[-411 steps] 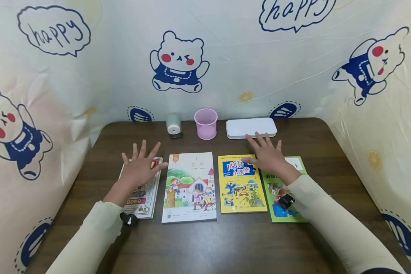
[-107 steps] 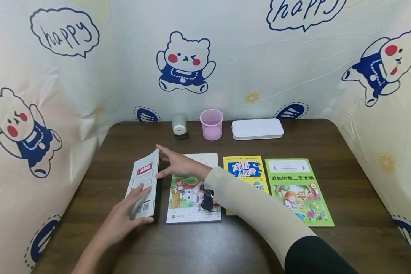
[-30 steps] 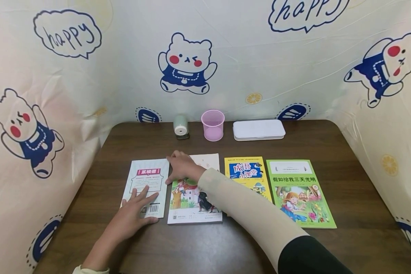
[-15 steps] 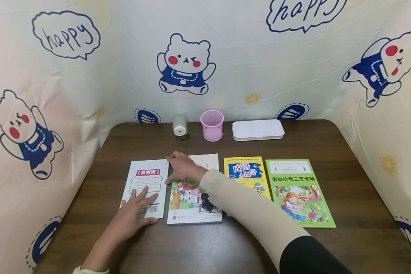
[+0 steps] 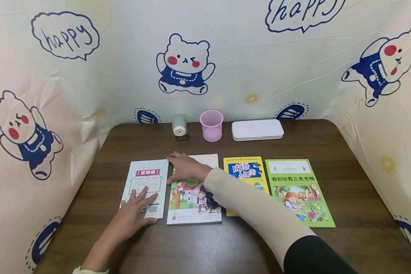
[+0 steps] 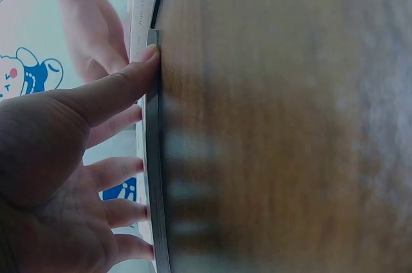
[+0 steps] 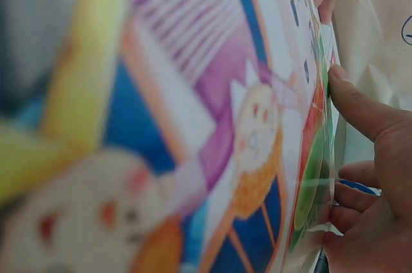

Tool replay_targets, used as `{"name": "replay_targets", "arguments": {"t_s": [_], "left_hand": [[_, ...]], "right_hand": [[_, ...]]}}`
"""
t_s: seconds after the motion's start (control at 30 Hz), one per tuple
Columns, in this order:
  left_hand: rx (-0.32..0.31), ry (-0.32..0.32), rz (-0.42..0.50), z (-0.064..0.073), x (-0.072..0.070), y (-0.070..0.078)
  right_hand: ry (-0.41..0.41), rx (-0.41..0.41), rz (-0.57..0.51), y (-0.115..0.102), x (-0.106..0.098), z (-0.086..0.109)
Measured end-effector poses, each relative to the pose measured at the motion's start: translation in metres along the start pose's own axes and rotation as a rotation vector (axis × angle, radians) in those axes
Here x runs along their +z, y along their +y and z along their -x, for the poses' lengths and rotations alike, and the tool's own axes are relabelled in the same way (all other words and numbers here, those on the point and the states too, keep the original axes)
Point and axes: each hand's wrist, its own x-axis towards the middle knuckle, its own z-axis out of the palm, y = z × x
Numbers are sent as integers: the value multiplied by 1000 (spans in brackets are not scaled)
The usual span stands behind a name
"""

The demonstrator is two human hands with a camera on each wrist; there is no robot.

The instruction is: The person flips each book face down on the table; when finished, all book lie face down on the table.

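Observation:
In the head view a pale blue book lies flat at the left of a row of books, its barcode at the bottom. My left hand rests on its lower part, fingers spread and thumb at the lower right corner. The left wrist view shows the thumb along the book's edge. My right hand lies over the top of a white illustrated book, with fingertips and thumb at the pale book's right edge. In the right wrist view the white book's cover fills much of the frame beside the thumb.
A yellow book, partly hidden by the right sleeve, and a green book lie further right. Along the back of the brown table stand a small green-grey device, a pink cup and a white flat case.
Early on, a colourful cover showed at the left and both hands hovered. Later the pale book was tilted up between the hands; now it lies flat. Lately the right fingers straightened slightly.

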Motion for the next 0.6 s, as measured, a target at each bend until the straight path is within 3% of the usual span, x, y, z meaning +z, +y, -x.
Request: {"name": "replay_targets", "arguments": {"t_s": [0.6], "left_hand": [[13,4,10,3,-3,4]], "right_hand": [[12,-22,20,22,-7,19]]}}
